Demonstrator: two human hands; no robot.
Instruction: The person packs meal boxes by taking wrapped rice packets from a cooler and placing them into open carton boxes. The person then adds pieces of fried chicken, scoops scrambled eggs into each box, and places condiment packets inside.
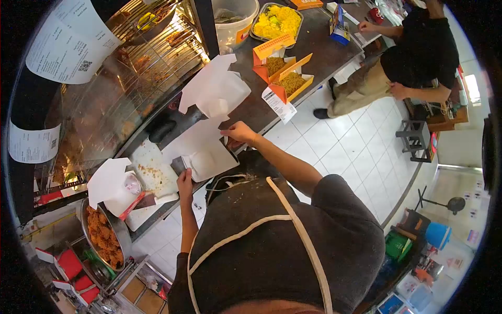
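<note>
An open white paper food box (189, 140) lies on the counter in front of me, lid folded back, with a smooth white mound (202, 161) inside, perhaps rice. My left hand (184, 183) pinches its near left side. At the upper right edge, my right hand (239, 132) has its fingers closed on the cardboard. Just beyond stands a second open white box (230, 88) with a similar white mound. To the left, a third white box (109, 184) holds a small wrapped bundle (132, 183), beside a crumb-covered white board (151, 162).
A metal bowl of fried chicken (104, 238) sits at lower left, below a lit glass display case (130, 78). Orange boxes of noodles (291, 83), a tray of yellow food (277, 22) and a white bucket (235, 29) line the far counter. Another person (418, 52) stands at upper right.
</note>
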